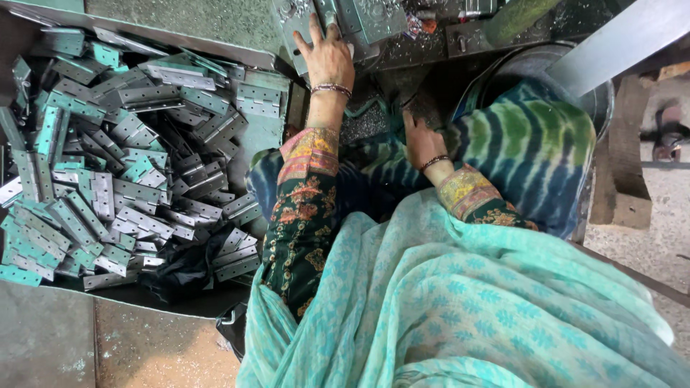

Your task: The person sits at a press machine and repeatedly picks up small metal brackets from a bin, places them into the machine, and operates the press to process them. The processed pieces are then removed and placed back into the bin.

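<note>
My left hand (327, 54) reaches forward and lies flat, fingers spread, on a grey metal hinge plate (374, 18) on the machine bed at the top. It wears a bangle, and the sleeve is dark green with a floral pattern. My right hand (420, 140) sits lower, over the blue and green tie-dye cloth (532, 144) on my lap. Its fingers curl down into a dark gap beside metal shavings (363, 122), and what they hold, if anything, is hidden.
A big heap of grey and teal-filmed metal hinges (122, 151) fills a tray on the left. A light turquoise scarf (460, 309) covers the lower right. A wooden block (622, 172) stands at the right, and a metal sheet (86, 338) lies at the lower left.
</note>
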